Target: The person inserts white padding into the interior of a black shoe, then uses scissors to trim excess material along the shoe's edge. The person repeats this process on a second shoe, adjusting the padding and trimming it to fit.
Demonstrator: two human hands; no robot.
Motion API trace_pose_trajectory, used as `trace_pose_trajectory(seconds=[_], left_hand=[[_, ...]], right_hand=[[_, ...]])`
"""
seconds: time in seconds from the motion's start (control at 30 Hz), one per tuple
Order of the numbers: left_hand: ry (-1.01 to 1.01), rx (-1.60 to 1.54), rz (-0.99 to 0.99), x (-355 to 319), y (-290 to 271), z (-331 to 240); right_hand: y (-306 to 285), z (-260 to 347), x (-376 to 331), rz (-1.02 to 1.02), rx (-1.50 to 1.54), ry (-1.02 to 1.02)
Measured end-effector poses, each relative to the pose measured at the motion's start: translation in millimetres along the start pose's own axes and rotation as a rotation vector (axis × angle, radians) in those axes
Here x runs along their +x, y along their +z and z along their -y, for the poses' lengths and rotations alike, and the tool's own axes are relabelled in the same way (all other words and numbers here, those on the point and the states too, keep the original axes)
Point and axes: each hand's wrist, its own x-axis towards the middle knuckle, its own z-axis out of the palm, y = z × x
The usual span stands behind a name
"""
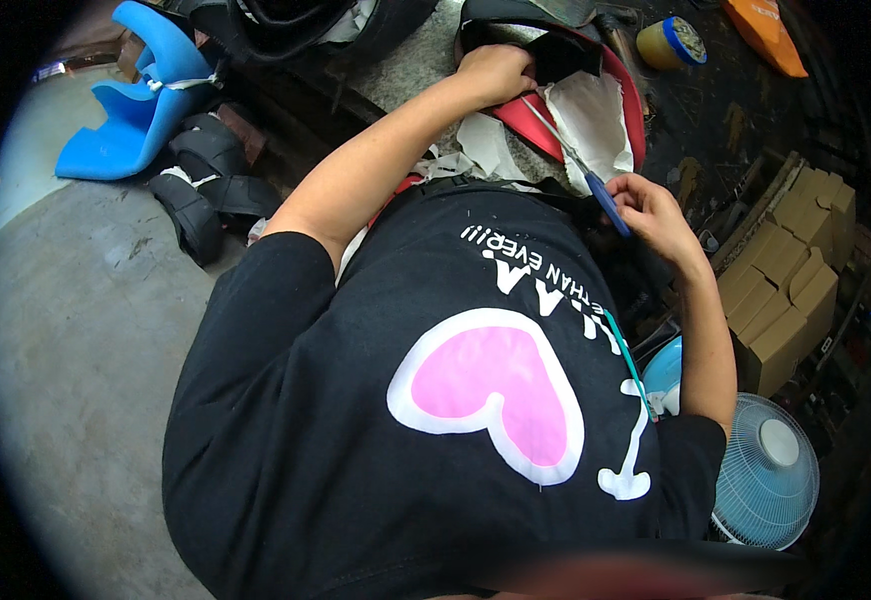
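Observation:
A red-and-black padded piece (639, 110) with a curved rim rests at the top middle. My left hand (497, 74) is at its left side, with curled fingers closed on its black inner edge; the fingertips are partly hidden. A torn white sheet (592, 120) lies over the red part. My right hand (653, 213) grips the handle of a blue-handled tool (604, 198) with a long, narrow metal blade. Its tip points up and left, close to my left hand. Whether it is a pair of scissors cannot be made out.
White scraps (491, 148) lie by my waist. At the far left, a blue foam piece (144, 110) tied with string stands near black padded pieces (218, 180). A yellow-and-blue tub (671, 44) and an orange piece (768, 36) sit far right, above cardboard boxes (791, 270) and a fan (768, 470).

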Motion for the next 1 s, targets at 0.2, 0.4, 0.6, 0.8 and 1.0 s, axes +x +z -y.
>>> trace_pose_trajectory(seconds=[0.2, 0.4, 0.6, 0.8, 1.0], left_hand=[[0.007, -0.028, 0.045, 0.1, -7.9, -2.1], [0.064, 0.023, -0.038, -20.3, -7.1, -7.4], [0.060, -0.082, -0.129, -18.9, 2.1, -0.4], [0.060, -0.082, -0.133, -19.8, 4.3, -0.6], [0.125, -0.129, -0.040, -22.6, 0.1, 5.3]], right_hand=[[-11.3, 22.4, 10.1, -0.293, -0.853, -0.039], [-13.0, 42.2, 13.7, -0.420, -1.112, -0.179], [-22.1, 57.2, 8.9, -0.505, -1.324, -0.380], [-29.0, 66.8, 16.6, -0.468, -1.400, -0.454], [-31.4, 70.0, 20.7, -0.490, -1.478, -0.524]])
